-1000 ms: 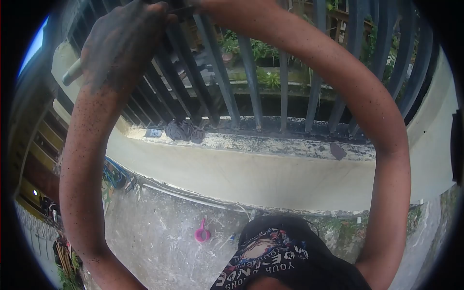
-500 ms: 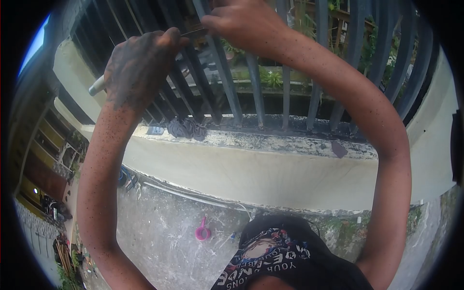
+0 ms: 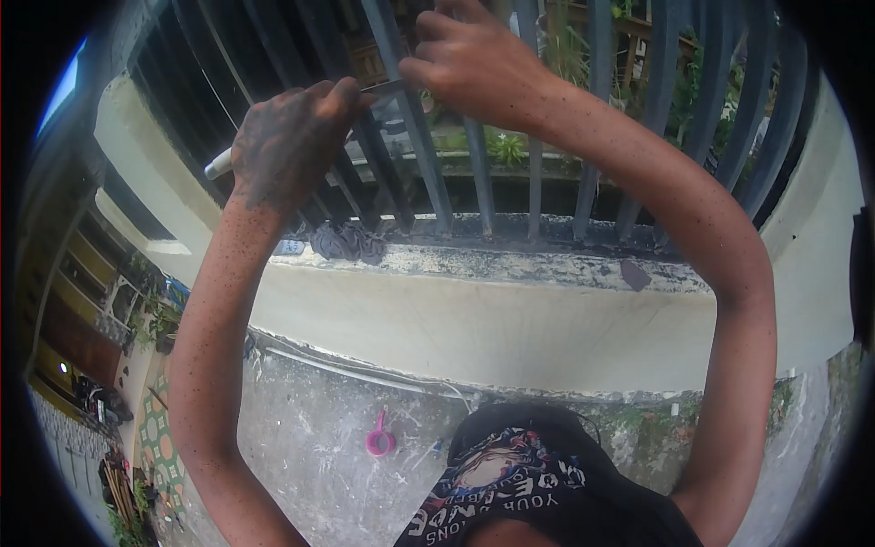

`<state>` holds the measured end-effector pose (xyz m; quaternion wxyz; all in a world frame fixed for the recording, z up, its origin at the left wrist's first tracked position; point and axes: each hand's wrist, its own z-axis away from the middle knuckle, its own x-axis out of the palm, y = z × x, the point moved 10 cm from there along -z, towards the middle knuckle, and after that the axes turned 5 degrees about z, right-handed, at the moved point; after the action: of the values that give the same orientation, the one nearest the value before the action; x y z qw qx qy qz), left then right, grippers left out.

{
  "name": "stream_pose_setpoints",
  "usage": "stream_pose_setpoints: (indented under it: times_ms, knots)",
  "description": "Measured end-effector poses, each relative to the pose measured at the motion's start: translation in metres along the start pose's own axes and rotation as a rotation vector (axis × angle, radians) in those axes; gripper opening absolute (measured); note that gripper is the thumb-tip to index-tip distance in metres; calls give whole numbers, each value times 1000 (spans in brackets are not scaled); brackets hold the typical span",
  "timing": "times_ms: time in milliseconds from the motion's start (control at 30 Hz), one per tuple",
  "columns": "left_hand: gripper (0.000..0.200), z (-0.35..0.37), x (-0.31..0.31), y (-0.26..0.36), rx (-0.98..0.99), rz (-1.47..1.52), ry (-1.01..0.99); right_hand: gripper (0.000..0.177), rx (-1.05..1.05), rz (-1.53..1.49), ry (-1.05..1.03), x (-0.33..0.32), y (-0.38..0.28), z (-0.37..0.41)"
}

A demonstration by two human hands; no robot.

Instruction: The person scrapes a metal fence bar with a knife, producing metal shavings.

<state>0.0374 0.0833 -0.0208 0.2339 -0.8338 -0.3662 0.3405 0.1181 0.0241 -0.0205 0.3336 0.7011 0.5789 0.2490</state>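
My left hand (image 3: 296,141), smeared with dark grey, is wrapped round a pale-handled bladed tool (image 3: 220,164). The handle's end sticks out on the left of the fist, and a thin dark blade extends from its right side. Beside it, my right hand (image 3: 478,66) has curled fingers at the blade's far end, seemingly pinching it, though the fingertips are partly hidden. The blade lies across a grey metal fence bar (image 3: 421,137) between the two hands. Dark specks dot both forearms.
A crumpled grey cloth (image 3: 346,243) and a grey flat scrap (image 3: 635,274) lie on the flaking wall ledge (image 3: 510,266). Below, a pink dipper (image 3: 380,441) rests on the concrete floor (image 3: 310,456). Plants (image 3: 506,148) grow behind the fence.
Both hands and the tool have moved down along the bar together. My left hand has also shifted right, and my right hand slightly right.
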Motion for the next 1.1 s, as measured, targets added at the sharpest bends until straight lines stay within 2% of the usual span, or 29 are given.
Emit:
stream_pose_setpoints:
  times_ms: [67,233,367,433,500,533,633,667,800,933,1067,1100]
  knots:
    - [29,-10,-5,-3,-12,-30,-13,9,-3,35,-62,5,7,-5]
    - [27,-33,-19,-13,-72,-104,-83,9,65,59,-56,9,23,-15]
    - [15,-16,1,17,-118,-167,-366,10,67,8,3,6,0,3]
    - [12,-20,0,22,-105,-165,-395,10,15,16,-29,8,-5,5]
    - [11,-33,-15,17,-154,-181,-357,11,11,25,-34,9,5,-2]
    - [12,-39,-27,17,-83,-190,-276,11,49,34,-14,8,15,-7]
    - [16,-44,-32,7,-152,-208,-311,11,97,37,30,5,22,-13]
    - [21,-40,-29,9,-131,-190,-317,11,99,35,23,5,16,-10]
    - [20,-22,-9,28,-115,-161,-403,12,63,-39,-37,9,-8,10]
    - [17,-36,-20,26,-85,-217,-375,13,79,-19,18,10,5,3]
    - [25,-32,-19,12,-152,-181,-361,11,120,26,26,9,6,2]
    - [26,-24,-14,13,-168,-137,-373,9,126,55,-56,17,-5,8]
